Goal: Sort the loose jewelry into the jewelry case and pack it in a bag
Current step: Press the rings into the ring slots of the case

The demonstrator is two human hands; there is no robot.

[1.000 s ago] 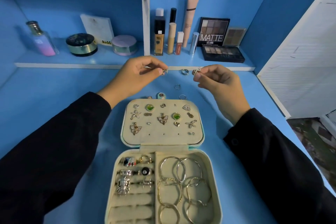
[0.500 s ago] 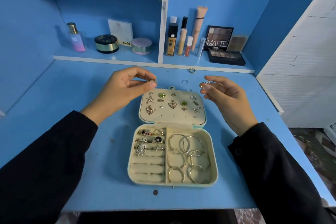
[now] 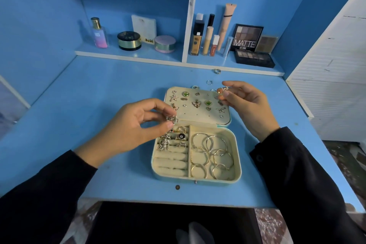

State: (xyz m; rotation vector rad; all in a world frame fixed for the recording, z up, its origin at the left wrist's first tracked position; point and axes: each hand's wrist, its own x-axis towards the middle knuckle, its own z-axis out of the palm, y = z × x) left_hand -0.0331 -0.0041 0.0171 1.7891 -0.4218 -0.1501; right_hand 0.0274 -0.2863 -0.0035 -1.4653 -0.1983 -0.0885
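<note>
Silver and ornate, the ring (image 3: 172, 119) is pinched between thumb and fingertips of the left hand (image 3: 134, 127), just above the ring rolls (image 3: 170, 161) in the left half of the open jewelry case (image 3: 237, 172). The right hand (image 3: 244, 103) pinches a second, wavy ring (image 3: 224, 89) over the far right corner of the case's earring panel (image 3: 198, 118). To seat the piece well, the band is probably best turned edge-on and pressed into a vacant slot toward the case front, clear of the rings lodged behind; loose rings (image 3: 217, 71) beyond the case await sorting.
</note>
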